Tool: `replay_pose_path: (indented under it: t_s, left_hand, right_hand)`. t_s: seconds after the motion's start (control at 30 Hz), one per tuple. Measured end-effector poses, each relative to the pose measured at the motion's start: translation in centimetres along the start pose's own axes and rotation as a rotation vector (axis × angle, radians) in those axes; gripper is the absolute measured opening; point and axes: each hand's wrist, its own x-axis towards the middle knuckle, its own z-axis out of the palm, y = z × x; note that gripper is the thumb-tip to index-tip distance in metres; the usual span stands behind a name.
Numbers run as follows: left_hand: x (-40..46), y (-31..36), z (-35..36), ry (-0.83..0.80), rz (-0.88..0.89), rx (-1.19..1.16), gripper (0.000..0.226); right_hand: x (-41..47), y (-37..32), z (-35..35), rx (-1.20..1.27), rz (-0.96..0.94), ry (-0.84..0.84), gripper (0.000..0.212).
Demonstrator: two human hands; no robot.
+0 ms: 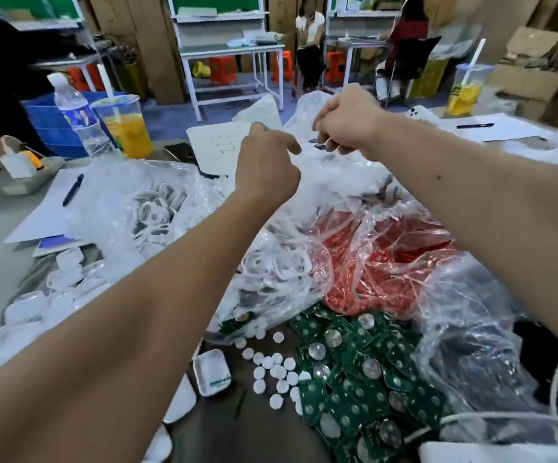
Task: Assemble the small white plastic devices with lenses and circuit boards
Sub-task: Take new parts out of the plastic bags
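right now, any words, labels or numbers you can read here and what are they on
None can be read.
Bottle label: picture and print, blurred.
White card: dark squiggles, not legible.
Small white tray: green mark on its edge, too small.
Cup lid print: blurred.

Both forearms are bare from the lower frame edge to the wrists; no sleeve shows. The left hand [265, 168] and right hand [347, 125] are bare: no gloves, rings, watch or wrist strap visible. One small dark mole sits on the right forearm, just behind the wrist.
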Motion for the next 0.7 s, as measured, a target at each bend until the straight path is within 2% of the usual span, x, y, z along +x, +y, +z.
replay_pose_path:
  t_s: [0.07, 0.17, 0.27, 0.33, 0.4, 0.43, 0.5, 0.57, 0.63, 0.7]
  left_hand:
    - [-1.2, -0.8, -1.4, 0.06, -0.023, 0.009, 0.037]
    - [-3.2, -3.2, -3.3, 0.047, -0.1, 0.187, 0.025]
    - [-5.3, -6.3, -5.4, 0.065, -0.242, 0.323, 0.027]
    - [-6.9, -8.2, -6.5, -0.019, -0.333, 0.361, 0.027]
    - [-8.6, -9.2, -7.0, -0.175, -0.375, 0.357, 0.021]
    - [-9.2, -9.5, -7.0, -0.214, -0.373, 0.355, 0.019]
    - [-10.4, -9.7, -7.2, -0.187, -0.364, 0.335, 0.016]
    - [-11.2, -9.8, -7.8, -0.081, -0.358, 0.248, 0.021]
    - [-11.6, -9.7, -8.5, 0.015, -0.324, 0.151, 0.025]
    - [-11.9, -9.0, -8.8, -0.029, -0.274, 0.062, 0.025]
  right_hand:
    - [-1.3, -0.7, 0.7, -0.083, -0.13, -0.145, 0.012]
    - [-5.0, -2.4, 2.4, -0.264, -0.287, -0.513, 0.009]
    - [-7.8, -3.1, 4.6, -0.467, -0.393, -0.714, 0.014]
    - [-9.6, -3.2, 6.3, -0.506, -0.516, -0.689, 0.015]
    - [-11.5, -3.6, 8.2, -0.43, -0.658, -0.551, 0.016]
    - [-12.2, -3.7, 9.1, -0.395, -0.696, -0.537, 0.015]
    - [-13.5, -3.9, 10.8, -0.431, -0.685, -0.636, 0.017]
    - [-13.7, -3.5, 12.0, -0.564, -0.657, -0.682, 0.021]
    - [-13.0, -2.7, 12.1, -0.676, -0.635, -0.583, 0.022]
    - [-12.7, -2.0, 11.9, -0.762, -0.607, -0.496, 0.024]
